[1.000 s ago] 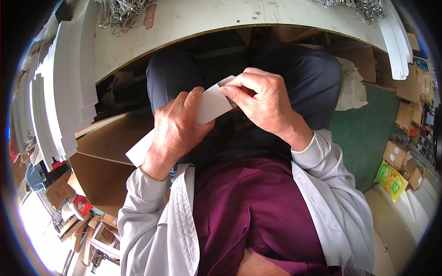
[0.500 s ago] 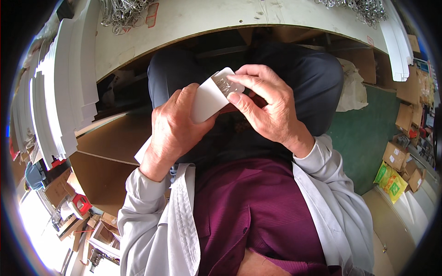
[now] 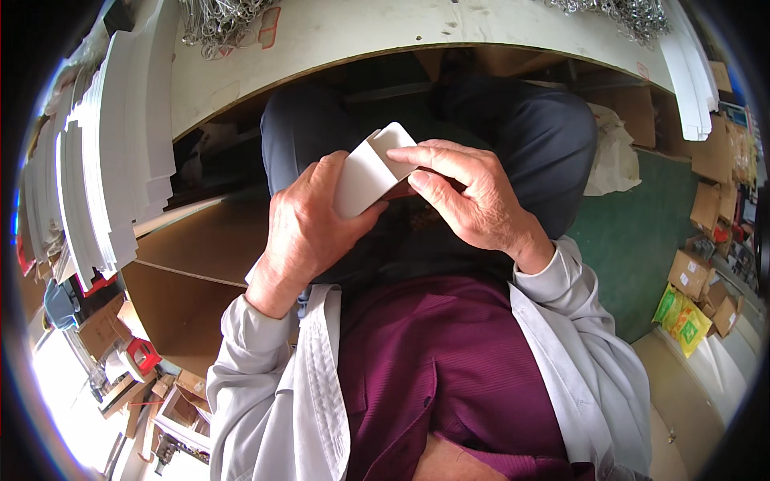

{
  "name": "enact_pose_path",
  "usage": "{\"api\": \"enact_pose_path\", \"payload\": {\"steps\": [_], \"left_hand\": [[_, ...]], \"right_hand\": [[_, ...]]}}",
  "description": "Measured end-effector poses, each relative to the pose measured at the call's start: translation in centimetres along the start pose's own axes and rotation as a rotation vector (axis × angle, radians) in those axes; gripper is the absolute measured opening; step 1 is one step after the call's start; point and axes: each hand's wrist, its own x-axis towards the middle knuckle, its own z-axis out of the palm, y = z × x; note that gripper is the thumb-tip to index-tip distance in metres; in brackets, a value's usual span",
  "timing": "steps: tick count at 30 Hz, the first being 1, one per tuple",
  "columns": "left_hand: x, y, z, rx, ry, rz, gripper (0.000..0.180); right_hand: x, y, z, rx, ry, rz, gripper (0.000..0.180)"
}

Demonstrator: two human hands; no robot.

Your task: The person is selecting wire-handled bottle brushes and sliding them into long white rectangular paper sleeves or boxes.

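Note:
A small white cardboard box is tilted above my lap, its far right end open with a flap standing up. My left hand is wrapped round the box's lower body. At the open end, my right hand has its index finger over the opening and its thumb just below the edge, the two fingertips closed about a side flap. The inside of the box shows pale and shaded; what lies deeper in it is hidden.
Across the front runs a pale worktable with piles of metal rings or hooks on it. Stacked white card strips stand at the left, above an open brown carton. Several cartons and a yellow-green bag are at the right.
The thin metal pieces seen in the box's mouth are now out of sight. My right fingers have shifted slightly down over the opening; my left hand keeps its hold.

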Motion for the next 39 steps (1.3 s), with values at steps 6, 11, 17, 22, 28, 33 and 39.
{"api": "enact_pose_path", "payload": {"steps": [6,11,17,22,28,33,39], "left_hand": [[-0.5,0.5,-0.1,-0.061,-0.075,-0.083,0.071],[-0.8,1.2,0.3,-0.12,-0.109,-0.153,0.077],[-0.9,1.3,0.9,-0.122,-0.078,-0.109,0.076],[-0.9,1.2,1.3,-0.159,-0.052,-0.102,0.074],[-0.7,1.5,2.2,-0.147,-0.021,-0.055,0.077],[-0.5,1.4,2.5,-0.177,0.022,-0.002,0.081],[-0.5,1.4,2.4,-0.209,0.031,-0.002,0.081]], "right_hand": [[-0.8,-0.3,0.6,0.129,0.039,0.12,0.02],[-0.9,-0.2,0.8,0.15,0.042,0.154,0.018],[-1.3,-0.3,1.7,0.275,0.142,0.247,0.028],[-1.3,-1.1,1.5,0.353,0.142,0.447,0.027],[-1.1,-0.7,1.5,0.031,0.095,0.25,0.022],[-1.1,-1.0,1.6,-0.083,0.117,0.179,0.016],[-1.0,-1.0,1.7,-0.033,0.138,0.186,0.018]]}}
